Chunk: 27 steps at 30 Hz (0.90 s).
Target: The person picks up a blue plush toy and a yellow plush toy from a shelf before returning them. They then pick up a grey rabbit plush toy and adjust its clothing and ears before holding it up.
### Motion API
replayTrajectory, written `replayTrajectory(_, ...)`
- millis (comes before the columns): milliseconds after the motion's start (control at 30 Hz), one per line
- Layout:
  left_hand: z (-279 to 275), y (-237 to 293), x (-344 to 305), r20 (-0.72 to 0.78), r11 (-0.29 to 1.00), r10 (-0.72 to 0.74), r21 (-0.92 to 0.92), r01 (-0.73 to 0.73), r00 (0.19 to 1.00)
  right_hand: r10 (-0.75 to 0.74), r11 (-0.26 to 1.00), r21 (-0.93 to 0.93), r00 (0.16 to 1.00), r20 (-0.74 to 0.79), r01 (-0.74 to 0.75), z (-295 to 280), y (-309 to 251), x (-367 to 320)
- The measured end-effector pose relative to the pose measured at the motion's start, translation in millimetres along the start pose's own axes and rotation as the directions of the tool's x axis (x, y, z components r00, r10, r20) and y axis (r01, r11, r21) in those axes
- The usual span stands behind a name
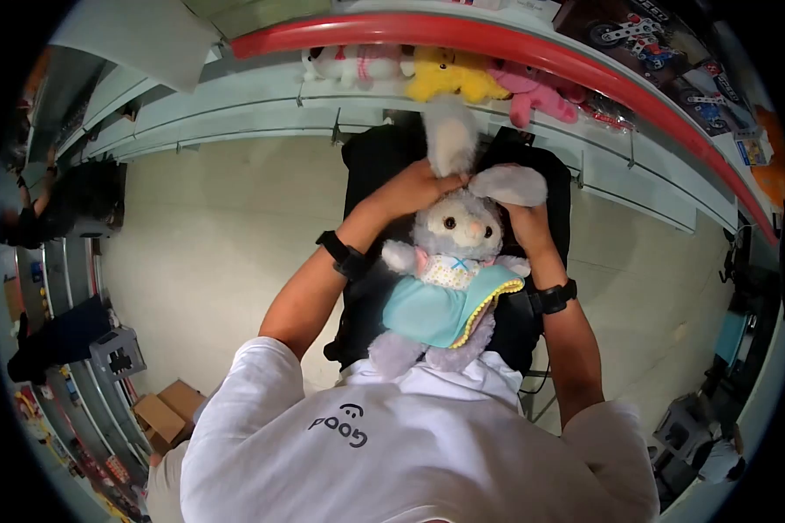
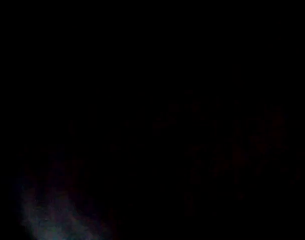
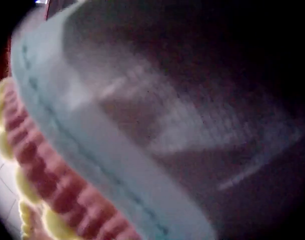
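Observation:
A grey plush rabbit (image 1: 467,225) in a patterned bodice and aqua skirt (image 1: 423,309) lies face up on the person's lap. My left hand (image 1: 414,190) grips the base of its raised ear (image 1: 449,139), thumb across the top of the head. On the other side, my right hand (image 1: 525,222) holds the rabbit by the head, its fingers mostly hidden behind the folded ear (image 1: 510,185). The skirt's hem (image 3: 92,140) with yellow scalloped trim (image 3: 30,185) fills much of the right wrist view. Nearly all of the left wrist view is black.
Past the rabbit's ears runs a shelf with a red edge (image 1: 462,30), holding a yellow plush toy (image 1: 449,77), a pink one (image 1: 536,91) and a white one (image 1: 353,65). Boxed toy motorcycles (image 1: 645,39) stand upper right. A cardboard box (image 1: 170,414) sits lower left.

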<state>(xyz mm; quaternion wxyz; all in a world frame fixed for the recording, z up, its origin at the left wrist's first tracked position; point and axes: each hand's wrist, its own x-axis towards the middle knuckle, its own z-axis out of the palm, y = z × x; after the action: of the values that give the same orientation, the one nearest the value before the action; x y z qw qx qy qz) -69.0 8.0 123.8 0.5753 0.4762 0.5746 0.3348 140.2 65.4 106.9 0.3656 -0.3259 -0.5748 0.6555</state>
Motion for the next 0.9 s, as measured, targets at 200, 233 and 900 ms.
replayTrajectory(200, -28.4, 15.5, 7.2, -0.179, 0.853, 0.304, -0.387, -0.351, 0.936, 0.008, 0.977, 0.213, 0.997, 0.083, -0.025, -22.6, 7.6, 14.0)
replayTrajectory(233, -29.3, 21.8, 6.9, -0.158, 0.800, 0.354, -0.459, -0.386, 0.922, 0.033, 0.952, 0.300, 0.995, 0.090, -0.059, -22.7, -1.3, 14.8)
replayTrajectory(900, -48.7, 268.3, -155.2, 0.257, 0.513, 0.805, -0.755, -0.409, 0.534, -0.532, 0.778, 0.615, 0.659, 0.532, 0.132, 9.7, -320.4, -32.3)
